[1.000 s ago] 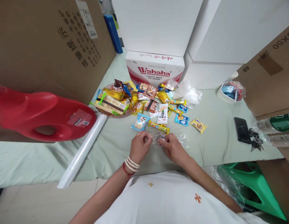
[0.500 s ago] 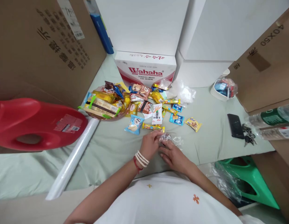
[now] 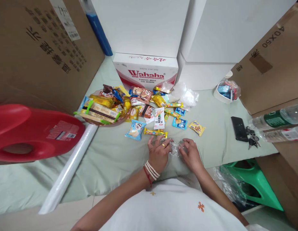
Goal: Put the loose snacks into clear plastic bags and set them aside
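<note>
A crumpled clear plastic bag (image 3: 175,148) lies on the cloth at the near edge, stretched between my two hands. My left hand (image 3: 159,155), with a ring and beaded bracelet, has its fingers bent and holds the bag's left side. On the other side, my right hand (image 3: 192,156) pinches the bag between thumb and fingers. Just beyond my left fingers is a yellow snack stick (image 3: 155,132). Nearby are a blue-white snack packet (image 3: 135,129), a white packet (image 3: 159,118), a blue packet (image 3: 179,123) and a yellow cookie packet (image 3: 196,128).
A plate (image 3: 122,121) heaped with snacks stands at left, near a red jug (image 3: 38,133) and a plastic roll (image 3: 67,171). Behind is a Wahaha box (image 3: 146,72). At right are a phone (image 3: 239,128), keys (image 3: 253,138), bottles (image 3: 281,118) and a white basket (image 3: 222,96).
My hands have moved apart, the right one to the right, and the plastic bag now shows between them. My left hand has turned back-up. The camera view has shifted slightly.
</note>
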### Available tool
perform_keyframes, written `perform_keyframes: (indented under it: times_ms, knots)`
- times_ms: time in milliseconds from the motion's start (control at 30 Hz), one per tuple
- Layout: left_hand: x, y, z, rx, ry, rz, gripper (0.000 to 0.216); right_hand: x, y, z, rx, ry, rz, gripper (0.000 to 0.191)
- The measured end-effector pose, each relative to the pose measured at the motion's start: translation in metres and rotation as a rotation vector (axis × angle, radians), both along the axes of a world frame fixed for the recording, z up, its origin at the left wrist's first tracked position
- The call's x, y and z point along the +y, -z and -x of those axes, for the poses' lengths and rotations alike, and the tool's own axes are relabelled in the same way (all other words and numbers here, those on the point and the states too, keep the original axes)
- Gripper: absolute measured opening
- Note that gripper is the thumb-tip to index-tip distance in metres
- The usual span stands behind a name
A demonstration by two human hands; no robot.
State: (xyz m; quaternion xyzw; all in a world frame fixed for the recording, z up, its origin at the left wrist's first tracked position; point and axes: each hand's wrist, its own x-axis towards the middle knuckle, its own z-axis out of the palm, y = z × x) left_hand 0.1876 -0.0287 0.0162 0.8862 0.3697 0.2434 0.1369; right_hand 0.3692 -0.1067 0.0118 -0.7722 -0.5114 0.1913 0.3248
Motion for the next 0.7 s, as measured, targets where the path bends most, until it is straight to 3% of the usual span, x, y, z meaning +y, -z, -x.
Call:
perform_keyframes:
  times_ms: [167,300,400,533,700]
  knots:
    - [0.001,0.008,-0.004,-0.068,-0.008,0.094,0.029,0.028,-0.014,0.026,0.336,-0.053,0.026,0.026]
    - [0.006,0.021,0.000,-0.253,-0.262,0.087,0.022,0.057,-0.001,0.044,0.462,-0.093,-0.001,0.028]
    - [0.011,0.027,0.005,-0.255,-0.444,0.117,0.057,0.061,0.010,0.046,0.515,-0.079,-0.011,0.028]
    - [0.012,0.030,0.006,-0.217,-0.378,0.132,0.052,0.051,0.011,0.045,0.623,-0.052,-0.009,0.030]
    - [0.004,0.026,-0.003,-0.318,-0.253,0.140,0.042,0.036,-0.005,0.049,0.622,-0.049,-0.064,0.037]
